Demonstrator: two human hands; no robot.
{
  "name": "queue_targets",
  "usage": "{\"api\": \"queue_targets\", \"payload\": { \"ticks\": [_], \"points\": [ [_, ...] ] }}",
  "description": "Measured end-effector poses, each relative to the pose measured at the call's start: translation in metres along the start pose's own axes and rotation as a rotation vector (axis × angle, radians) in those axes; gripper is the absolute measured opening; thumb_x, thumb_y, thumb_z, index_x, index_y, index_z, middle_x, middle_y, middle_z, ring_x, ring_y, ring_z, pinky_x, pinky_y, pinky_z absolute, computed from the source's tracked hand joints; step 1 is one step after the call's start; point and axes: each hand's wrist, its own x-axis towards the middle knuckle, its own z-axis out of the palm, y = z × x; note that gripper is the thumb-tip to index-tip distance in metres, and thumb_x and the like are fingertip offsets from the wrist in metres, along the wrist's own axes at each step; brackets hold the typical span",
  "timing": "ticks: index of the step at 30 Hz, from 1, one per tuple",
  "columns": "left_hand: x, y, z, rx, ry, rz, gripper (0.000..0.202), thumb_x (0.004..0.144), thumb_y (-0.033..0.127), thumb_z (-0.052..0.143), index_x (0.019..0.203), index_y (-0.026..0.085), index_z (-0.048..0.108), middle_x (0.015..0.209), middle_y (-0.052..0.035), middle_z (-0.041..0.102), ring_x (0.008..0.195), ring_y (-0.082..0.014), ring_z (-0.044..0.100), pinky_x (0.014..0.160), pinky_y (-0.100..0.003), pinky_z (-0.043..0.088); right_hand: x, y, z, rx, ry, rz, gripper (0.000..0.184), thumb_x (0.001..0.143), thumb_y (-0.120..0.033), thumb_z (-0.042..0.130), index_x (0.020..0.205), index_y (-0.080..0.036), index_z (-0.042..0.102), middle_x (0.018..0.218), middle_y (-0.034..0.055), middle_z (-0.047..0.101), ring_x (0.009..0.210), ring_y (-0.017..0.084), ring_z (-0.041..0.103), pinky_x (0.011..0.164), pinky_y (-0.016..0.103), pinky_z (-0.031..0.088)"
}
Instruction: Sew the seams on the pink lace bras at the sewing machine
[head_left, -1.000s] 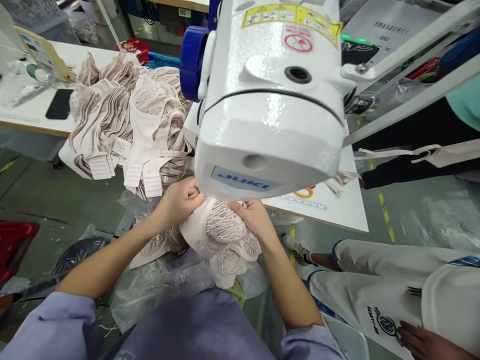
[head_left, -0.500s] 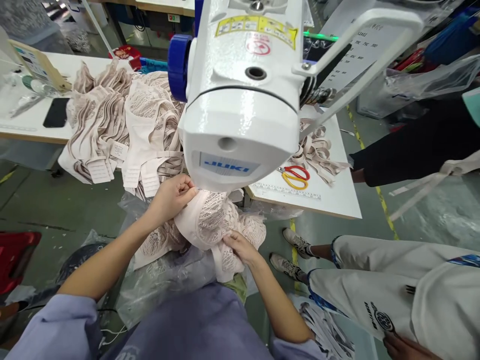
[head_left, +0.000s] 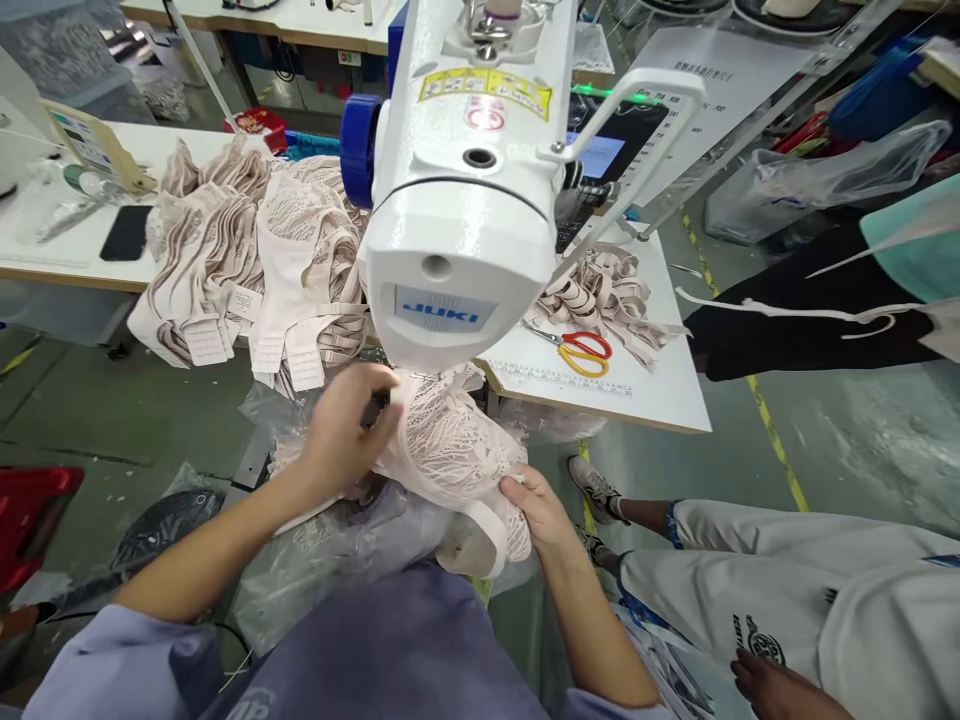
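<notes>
A beige lace bra (head_left: pixel 450 440) lies under the head of a white Juki sewing machine (head_left: pixel 465 200). My left hand (head_left: pixel 349 430) is closed on its left edge, just below the machine head; a small dark object shows between the fingers. My right hand (head_left: pixel 536 510) grips the lower right part of the bra, near a folded elastic band (head_left: pixel 480 535). Where the garment meets the needle is hidden by the machine head.
A pile of beige bras (head_left: pixel 255 250) lies left of the machine. Red and yellow scissors (head_left: pixel 577 350) and loose straps (head_left: pixel 600 290) lie on the white table (head_left: pixel 660 390). A phone (head_left: pixel 124 232) rests far left. Clear plastic bags (head_left: pixel 337 550) cover my lap. Another person in white (head_left: pixel 787 580) sits right.
My right hand slid from the top of the bra down to its lower right edge. My left hand dropped slightly from the machine head. The view pulled back and up.
</notes>
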Motion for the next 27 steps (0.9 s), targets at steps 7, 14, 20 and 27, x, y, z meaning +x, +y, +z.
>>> {"api": "queue_targets", "payload": {
  "ticks": [7, 14, 20, 27],
  "points": [
    [-0.023, 0.056, 0.003, -0.108, -0.685, 0.428, 0.070, 0.086, 0.053, 0.068, 0.139, 0.010, 0.049, 0.116, -0.0180, 0.070, 0.108, -0.0316, 0.065, 0.099, -0.043, 0.048, -0.009, -0.090, 0.054, -0.788, -0.658, -0.209, 0.029, 0.098, -0.041, 0.053, 0.099, -0.022, 0.075, 0.093, 0.0042, 0.075, 0.088, 0.020, 0.067, 0.080, 0.029, 0.049],
    [0.002, 0.005, 0.005, -0.228, -0.662, -0.110, 0.036, 0.098, 0.037, 0.050, 0.068, 0.017, 0.053, 0.057, 0.0037, 0.046, 0.053, -0.0103, 0.043, 0.051, -0.023, 0.027, 0.020, -0.102, 0.059, -0.959, -0.218, -0.118, 0.025, 0.102, -0.037, 0.049, 0.119, -0.022, 0.059, 0.073, -0.0032, 0.064, 0.065, 0.014, 0.057, 0.064, 0.024, 0.039],
    [0.039, -0.013, -0.006, -0.182, -0.581, -0.258, 0.043, 0.092, 0.044, 0.056, 0.060, 0.018, 0.046, 0.052, 0.0043, 0.041, 0.049, -0.0094, 0.037, 0.049, -0.024, 0.023, 0.070, -0.103, 0.052, -1.011, -0.144, -0.267, 0.028, 0.097, -0.037, 0.058, 0.076, -0.019, 0.063, 0.073, -0.0018, 0.062, 0.070, 0.013, 0.055, 0.065, 0.025, 0.035],
    [0.055, -0.043, -0.006, -0.192, -0.422, -0.326, 0.028, 0.080, 0.044, 0.069, 0.070, 0.019, 0.060, 0.060, 0.0007, 0.058, 0.059, -0.0158, 0.054, 0.055, -0.024, 0.040, 0.089, -0.104, 0.046, -0.915, -0.100, -0.097, 0.035, 0.092, -0.047, 0.061, 0.072, -0.019, 0.060, 0.067, -0.0039, 0.057, 0.060, 0.011, 0.047, 0.057, 0.024, 0.031]
  ]
}}
